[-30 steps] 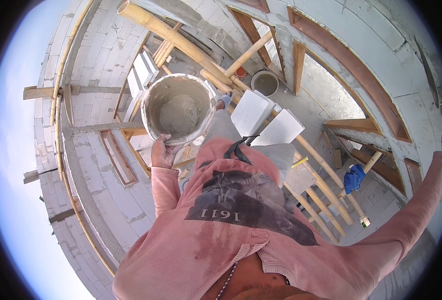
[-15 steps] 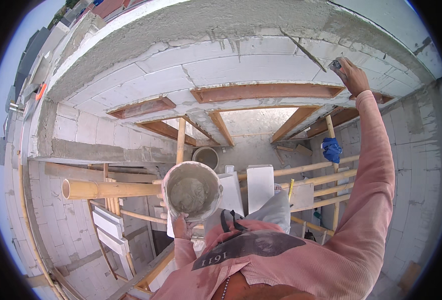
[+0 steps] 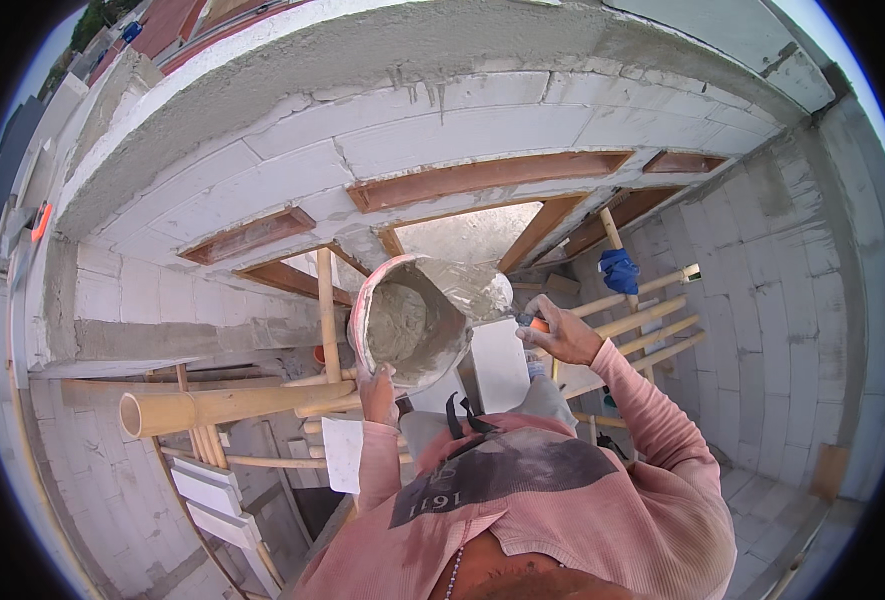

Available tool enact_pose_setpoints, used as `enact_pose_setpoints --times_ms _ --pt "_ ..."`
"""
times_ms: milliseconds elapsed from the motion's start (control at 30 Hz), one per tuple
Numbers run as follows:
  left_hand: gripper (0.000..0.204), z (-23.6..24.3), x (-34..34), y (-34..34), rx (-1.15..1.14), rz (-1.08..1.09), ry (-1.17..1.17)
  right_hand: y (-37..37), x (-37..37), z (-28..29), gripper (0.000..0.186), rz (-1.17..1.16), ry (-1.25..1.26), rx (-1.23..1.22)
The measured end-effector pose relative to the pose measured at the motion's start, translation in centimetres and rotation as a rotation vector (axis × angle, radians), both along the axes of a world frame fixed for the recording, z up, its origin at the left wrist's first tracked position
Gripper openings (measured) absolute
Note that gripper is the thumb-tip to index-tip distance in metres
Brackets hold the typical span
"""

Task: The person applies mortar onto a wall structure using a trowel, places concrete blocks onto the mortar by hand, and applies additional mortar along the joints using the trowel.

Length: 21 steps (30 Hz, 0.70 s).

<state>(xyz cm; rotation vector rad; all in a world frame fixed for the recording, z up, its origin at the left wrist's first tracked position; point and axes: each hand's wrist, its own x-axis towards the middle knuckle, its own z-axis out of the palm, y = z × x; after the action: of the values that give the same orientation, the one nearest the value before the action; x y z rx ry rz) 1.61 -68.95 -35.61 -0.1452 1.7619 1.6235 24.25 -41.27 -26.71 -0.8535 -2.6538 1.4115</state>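
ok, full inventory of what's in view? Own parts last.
bucket: 1, whitish with reddish rim, centre
mortar: 1 batch, grey, in bucket
trowel: 1, orange handle, by bucket's right rim
blocks: several, white, near legs and lower left
bamboo poles: several, tan, left and right
cloth: 1, blue, on a pole, right
wooden frames: several, brown, wall ahead
block walls: several, white-grey, ahead and both sides
shirt: 1, pink, on torso
left hand: 1, pink-sleeved, on bucket
right hand: 1, pink-sleeved, on trowel

A round, smeared bucket (image 3: 442,347) holds wet grey mortar (image 3: 394,322), beside what seems an orange-handled trowel (image 3: 537,324).
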Motion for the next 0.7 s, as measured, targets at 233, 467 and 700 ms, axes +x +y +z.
enact_pose_setpoints --times_ms 233,467,700 --pt "0.064 3.8 -0.8 3.1 0.037 -0.122 0.087 -0.1 -4.1 3.8 0.04 0.157 -0.194 0.502" --pt "0.061 7.0 -1.2 3.5 -0.067 -0.316 0.413 -2.3 -8.0 4.0 0.027 0.244 -0.269 0.823" --pt "0.062 9.2 -1.9 3.7 -0.088 -0.354 0.513 -3.2 -7.4 2.3 0.027 0.419 -0.311 0.5"
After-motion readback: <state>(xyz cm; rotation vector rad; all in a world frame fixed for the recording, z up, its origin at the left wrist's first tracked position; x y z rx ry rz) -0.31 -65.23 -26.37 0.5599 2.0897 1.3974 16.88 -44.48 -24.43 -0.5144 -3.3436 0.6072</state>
